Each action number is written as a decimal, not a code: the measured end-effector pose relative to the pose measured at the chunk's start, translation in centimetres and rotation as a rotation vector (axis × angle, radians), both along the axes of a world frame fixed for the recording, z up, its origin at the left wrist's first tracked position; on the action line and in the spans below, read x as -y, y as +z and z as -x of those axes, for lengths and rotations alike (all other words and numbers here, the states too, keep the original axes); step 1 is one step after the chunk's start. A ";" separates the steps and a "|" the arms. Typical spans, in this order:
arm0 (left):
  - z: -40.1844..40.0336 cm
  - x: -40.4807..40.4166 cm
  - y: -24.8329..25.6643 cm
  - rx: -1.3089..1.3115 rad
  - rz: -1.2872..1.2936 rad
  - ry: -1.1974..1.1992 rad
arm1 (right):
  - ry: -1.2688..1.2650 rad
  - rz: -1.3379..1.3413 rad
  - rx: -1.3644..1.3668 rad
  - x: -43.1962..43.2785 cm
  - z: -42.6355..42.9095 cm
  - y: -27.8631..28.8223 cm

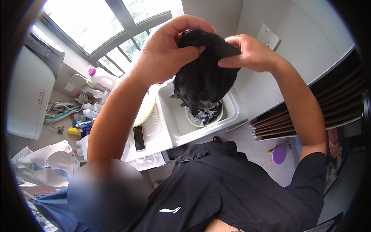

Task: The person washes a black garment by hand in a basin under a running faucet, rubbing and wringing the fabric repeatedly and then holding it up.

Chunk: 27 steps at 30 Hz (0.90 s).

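Raised over a white laundry sink [174,116], a wet black garment [205,75] hangs between both hands. My left hand [174,49] grips its upper left part, with fingers behind and thumb in front. My right hand [246,53] pinches the upper right edge between thumb and fingers. The lower end of the cloth hangs down at a pale round basin [222,114] inside the sink. Suds [197,119] and more dark cloth lie in the basin. Whether the hanging cloth joins the cloth in the basin, I cannot tell.
Left of the sink, a phone [139,138] lies on the ribbed washboard counter [152,124] beside a yellowish round basin [150,108]. Detergent bottles [101,76] crowd the corner under the window. A wall socket [268,37] is near my right hand. A purple stool [278,155] stands on the floor.
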<state>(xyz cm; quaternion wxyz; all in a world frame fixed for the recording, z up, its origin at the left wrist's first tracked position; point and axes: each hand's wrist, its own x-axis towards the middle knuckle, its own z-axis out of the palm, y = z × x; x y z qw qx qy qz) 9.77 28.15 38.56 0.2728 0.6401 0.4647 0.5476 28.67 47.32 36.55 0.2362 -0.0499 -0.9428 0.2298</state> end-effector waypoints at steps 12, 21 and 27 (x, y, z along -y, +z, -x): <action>-1.8 -2.1 -4.6 -0.231 0.182 0.424 | 0.007 1.610 -0.297 5.1 4.2 -3.0; -3.5 -2.6 -4.6 0.180 -0.049 0.536 | -0.086 0.292 -0.760 5.6 1.0 -11.5; -8.1 -2.2 -2.7 0.501 -0.218 0.397 | -0.171 0.835 -0.528 6.2 7.2 -24.8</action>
